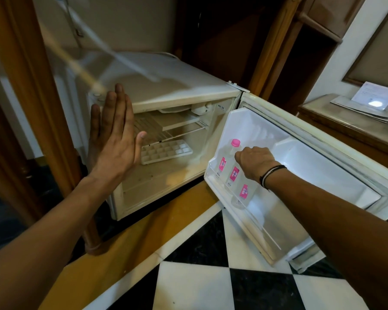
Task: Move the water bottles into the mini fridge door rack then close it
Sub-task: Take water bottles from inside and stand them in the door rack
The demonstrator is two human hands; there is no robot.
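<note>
The white mini fridge stands with its door swung wide to the right. Three clear water bottles with pink labels stand in the door rack. The far bottle shows its pink cap. My right hand is closed over the top of the middle bottle, hiding its cap. The near bottle lies under my wrist, its cap hidden. My left hand is raised flat with fingers extended in front of the fridge's left edge, holding nothing.
Inside the fridge lie a white ice cube tray and a wire shelf. Wooden cabinet posts flank the fridge. A side table with papers stands at the right. Black and white floor tiles lie below.
</note>
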